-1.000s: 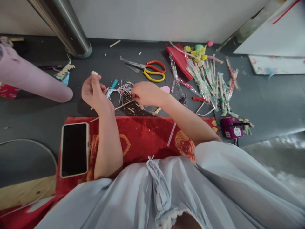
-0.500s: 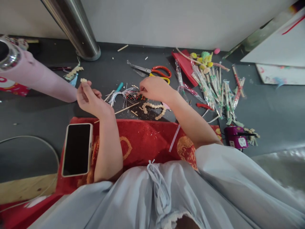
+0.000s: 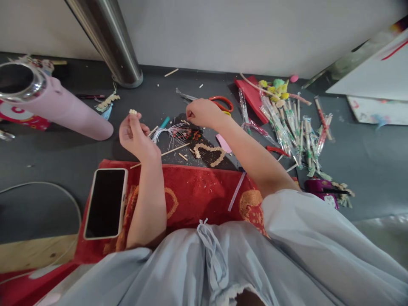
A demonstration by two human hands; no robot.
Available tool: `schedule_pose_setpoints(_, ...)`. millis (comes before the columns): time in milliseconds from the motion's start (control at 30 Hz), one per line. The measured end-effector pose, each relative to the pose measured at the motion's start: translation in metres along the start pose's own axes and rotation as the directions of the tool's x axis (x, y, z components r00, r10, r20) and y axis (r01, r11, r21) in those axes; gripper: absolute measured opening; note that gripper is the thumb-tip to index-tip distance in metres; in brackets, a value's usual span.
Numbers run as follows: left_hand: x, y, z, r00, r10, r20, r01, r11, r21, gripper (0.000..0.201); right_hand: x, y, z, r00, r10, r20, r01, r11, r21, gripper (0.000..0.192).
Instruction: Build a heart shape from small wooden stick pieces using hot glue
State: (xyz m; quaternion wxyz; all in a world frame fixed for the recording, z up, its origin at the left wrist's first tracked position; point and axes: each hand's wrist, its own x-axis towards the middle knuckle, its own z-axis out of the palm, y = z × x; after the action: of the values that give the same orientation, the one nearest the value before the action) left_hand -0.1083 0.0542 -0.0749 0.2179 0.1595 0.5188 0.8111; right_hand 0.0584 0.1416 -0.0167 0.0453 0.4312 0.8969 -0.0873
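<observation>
My left hand (image 3: 135,136) is raised with thumb and forefinger pinching a small cream-coloured piece (image 3: 133,112) made of short stick bits. My right hand (image 3: 204,114) hovers over the grey surface with its fingers curled together; whatever lies in them is hidden. Close below it lie a dark patterned pile (image 3: 195,135) and a bundle of white strands (image 3: 174,132). A curved chain of pale bits (image 3: 208,148), resembling an open heart, rests near the cloth. Scissors (image 3: 222,102) with orange-red handles lie partly behind my right hand. A teal tube (image 3: 165,122) sits between the hands.
To the left leans a pink bottle (image 3: 79,114), with a phone (image 3: 106,204) on the red cloth (image 3: 204,182). Wrapped stick bundles (image 3: 280,123), a red packet (image 3: 251,100) and a purple block (image 3: 318,187) are to the right. A metal leg (image 3: 117,51) stands behind.
My right hand has lifted from the dark pile and now covers part of the scissors. My left hand still pinches the cream piece. The whole view has shifted slightly.
</observation>
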Motion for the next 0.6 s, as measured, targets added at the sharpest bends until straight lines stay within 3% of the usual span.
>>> schedule_pose_setpoints(133,-0.01,0.01,0.008,0.999,-0.016,0.042,0.016,1.0,-0.016,0.019,0.011,-0.003,0.005,0.999,-0.032,-0.042,0.033,0.999,0.025,0.024)
schedule_pose_setpoints(267,-0.015,0.009,0.01,0.994,-0.046,0.101,0.049,0.998,-0.031,0.024,0.017,-0.008,0.008,0.997,-0.082,-0.016,0.082,0.997,-0.002,0.02)
schedule_pose_setpoints(600,-0.024,0.006,0.015,0.978,-0.131,0.163,0.138,0.99,-0.032,0.027,0.015,-0.02,0.002,0.995,-0.085,0.05,0.09,0.991,-0.097,0.03)
